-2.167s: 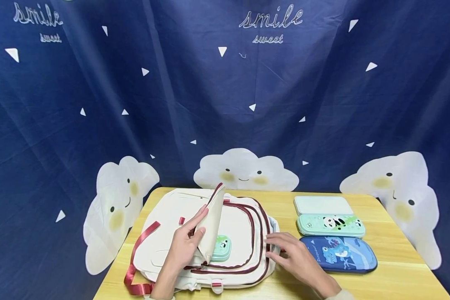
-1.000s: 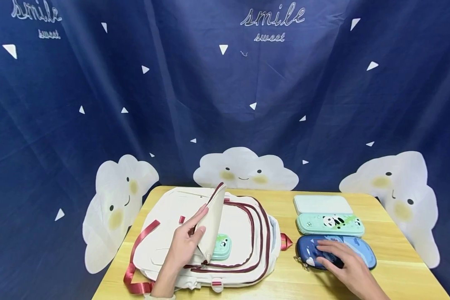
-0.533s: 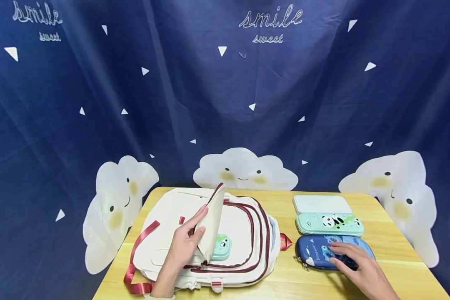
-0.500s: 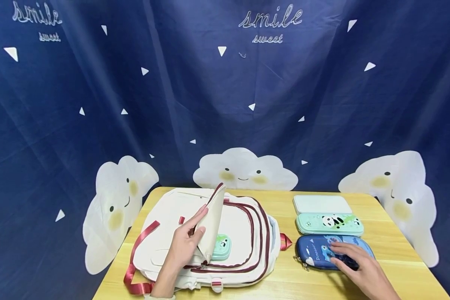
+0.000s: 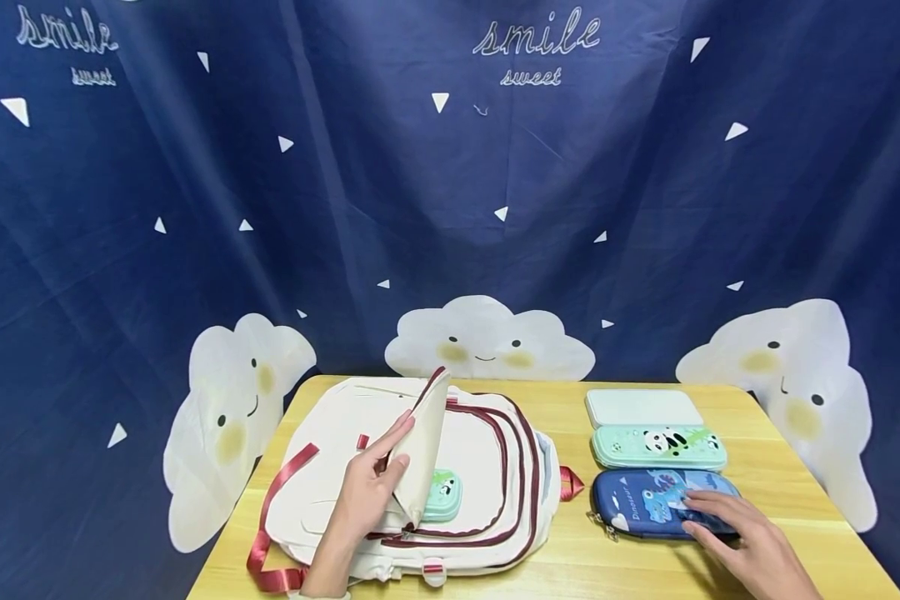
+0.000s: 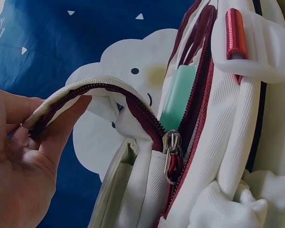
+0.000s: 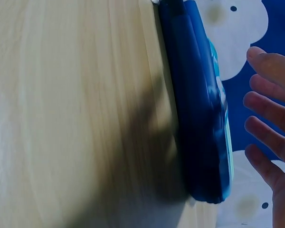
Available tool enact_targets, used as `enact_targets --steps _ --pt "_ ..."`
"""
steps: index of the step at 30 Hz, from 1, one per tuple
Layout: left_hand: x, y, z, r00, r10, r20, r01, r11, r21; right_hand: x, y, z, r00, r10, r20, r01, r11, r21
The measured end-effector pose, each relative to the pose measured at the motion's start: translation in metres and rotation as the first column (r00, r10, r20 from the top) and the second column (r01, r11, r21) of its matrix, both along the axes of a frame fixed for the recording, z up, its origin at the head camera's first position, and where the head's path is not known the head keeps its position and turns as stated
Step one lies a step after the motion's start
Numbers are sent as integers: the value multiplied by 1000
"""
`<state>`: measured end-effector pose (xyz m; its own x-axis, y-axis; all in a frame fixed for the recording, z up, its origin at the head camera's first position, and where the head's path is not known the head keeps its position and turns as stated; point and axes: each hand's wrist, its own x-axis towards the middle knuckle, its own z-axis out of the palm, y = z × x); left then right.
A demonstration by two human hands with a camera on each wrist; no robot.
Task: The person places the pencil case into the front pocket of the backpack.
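Note:
A cream backpack (image 5: 345, 417) with dark red zips lies on the table, its front pocket unzipped. My left hand (image 5: 371, 483) pinches the pocket's flap (image 5: 426, 442) and keeps it raised; in the left wrist view the fingers grip its zip edge. Inside the pocket shows a mint-green panda case (image 5: 444, 496), partly hidden by the flap. To the right lies a blue dinosaur pencil case (image 5: 645, 504). My right hand (image 5: 757, 542) hovers over its right end with fingers spread; the right wrist view shows a gap between fingers and case (image 7: 199, 104).
Behind the blue case lie a mint panda pencil case (image 5: 660, 447) and a pale plain case (image 5: 645, 408), in a column. A red strap (image 5: 273, 508) hangs at the backpack's left. A dark blue curtain (image 5: 450, 183) with clouds hangs behind the wooden table (image 5: 802, 500).
My right hand has moved from the backpack's right edge to above the blue pencil case, then slid right toward its end. My left hand has stayed on the raised flap.

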<state>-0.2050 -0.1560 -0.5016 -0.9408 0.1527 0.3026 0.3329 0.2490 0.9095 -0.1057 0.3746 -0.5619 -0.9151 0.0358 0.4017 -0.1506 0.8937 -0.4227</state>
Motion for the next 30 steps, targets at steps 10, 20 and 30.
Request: enact_targets --steps 10,20,30 --pt "0 0 0 1000 8 11 -8 1000 3 2 11 -6 998 1 -69 -2 1000 -19" --pt "-1 0 -2 1000 -2 5 2 1000 18 0 23 -12 997 23 -77 -26 999 -35" --pt "-2 -1 -3 1000 -3 7 3 1000 25 -2 34 -18 999 39 5 -39 999 -15"
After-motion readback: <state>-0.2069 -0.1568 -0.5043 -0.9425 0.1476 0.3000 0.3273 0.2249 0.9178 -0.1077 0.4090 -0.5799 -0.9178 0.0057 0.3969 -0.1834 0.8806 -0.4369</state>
